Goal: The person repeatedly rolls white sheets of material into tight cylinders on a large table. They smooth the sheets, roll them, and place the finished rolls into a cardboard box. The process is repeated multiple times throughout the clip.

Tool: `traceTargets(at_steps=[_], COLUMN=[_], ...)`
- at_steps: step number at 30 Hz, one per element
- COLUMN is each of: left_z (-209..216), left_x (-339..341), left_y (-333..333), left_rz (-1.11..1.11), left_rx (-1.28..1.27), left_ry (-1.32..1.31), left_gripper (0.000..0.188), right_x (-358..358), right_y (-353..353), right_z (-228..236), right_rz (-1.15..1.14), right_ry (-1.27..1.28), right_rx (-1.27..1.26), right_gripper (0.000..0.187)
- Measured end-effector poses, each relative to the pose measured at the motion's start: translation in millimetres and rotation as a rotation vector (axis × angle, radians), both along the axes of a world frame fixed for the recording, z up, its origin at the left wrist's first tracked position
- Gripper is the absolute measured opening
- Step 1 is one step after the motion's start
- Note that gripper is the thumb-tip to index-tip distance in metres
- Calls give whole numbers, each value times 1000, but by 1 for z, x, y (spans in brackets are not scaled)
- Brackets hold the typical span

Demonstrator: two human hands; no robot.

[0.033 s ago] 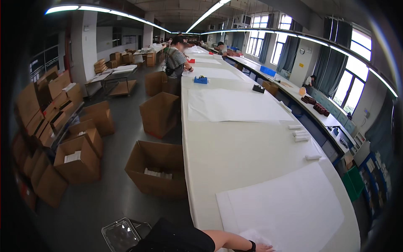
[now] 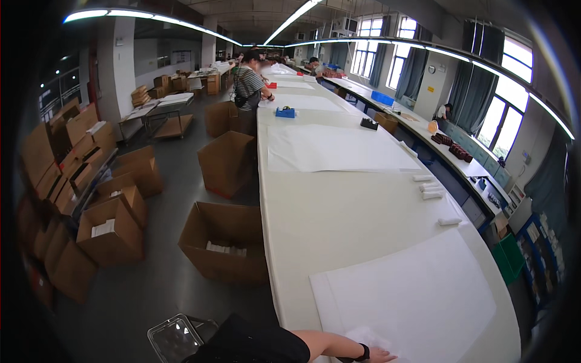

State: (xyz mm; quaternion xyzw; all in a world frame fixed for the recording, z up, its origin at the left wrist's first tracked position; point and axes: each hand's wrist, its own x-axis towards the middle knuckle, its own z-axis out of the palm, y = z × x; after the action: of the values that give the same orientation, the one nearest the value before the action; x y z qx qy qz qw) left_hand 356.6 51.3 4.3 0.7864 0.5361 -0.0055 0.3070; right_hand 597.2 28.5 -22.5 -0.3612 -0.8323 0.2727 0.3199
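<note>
A large white sheet (image 2: 417, 296), thin and slightly wrinkled, is spread over the near end of the long table. My left hand (image 2: 381, 355), with a black band at the wrist, rests on its near part, fingers stretched out and lying flat. Beside that hand the material is bunched into a translucent, crumpled patch (image 2: 365, 336). The lower picture edge cuts off part of the hand. My right hand is outside the picture. Small white rolls (image 2: 431, 190) lie along the table's right side, with a single roll (image 2: 449, 221) nearer to the sheet.
Farther up the white table (image 2: 327, 209) lie another sheet (image 2: 339, 148), a blue tape dispenser (image 2: 285, 112) and a black one (image 2: 369, 124). A co-worker (image 2: 249, 88) stands at the left edge. Open cartons (image 2: 224, 242) and a clear-seated stool (image 2: 175, 339) occupy the floor at left.
The view has shifted slightly, so the far table and rolls sit a little farther left and higher. My left hand keeps its place on the sheet.
</note>
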Motion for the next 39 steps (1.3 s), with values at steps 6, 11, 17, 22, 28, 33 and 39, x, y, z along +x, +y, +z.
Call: traceTargets(at_steps=[6, 11, 17, 22, 28, 33, 39], left_z=[-46, -48, -30, -37, 19, 5, -16], left_x=[-14, -8, -5, -18, -44, -74, -93], left_y=[-14, -25, -31, -29, -42, -80, -102], left_rz=[112, 75, 99, 89, 0, -43, 956], left_rx=[264, 509, 415, 309, 319, 359, 604], left_ry=[-17, -112, -173, -247, -110, 145, -700], left_gripper=[66, 26, 28, 63, 111, 83, 33], right_x=[-52, -38, -35, -54, -44, -22, 50], right_y=[1, 13, 31, 33, 29, 10, -9], right_z=[18, 17, 17, 15, 15, 28, 12], right_rz=[-108, -8, 12, -63, -62, -20, -875], right_ry=[-3, -229, -605, -698, -550, -368, 878], right_rx=[-194, -135, -277, -289, -240, -40, -668], right_gripper=[50, 52, 68, 74, 74, 59, 47])
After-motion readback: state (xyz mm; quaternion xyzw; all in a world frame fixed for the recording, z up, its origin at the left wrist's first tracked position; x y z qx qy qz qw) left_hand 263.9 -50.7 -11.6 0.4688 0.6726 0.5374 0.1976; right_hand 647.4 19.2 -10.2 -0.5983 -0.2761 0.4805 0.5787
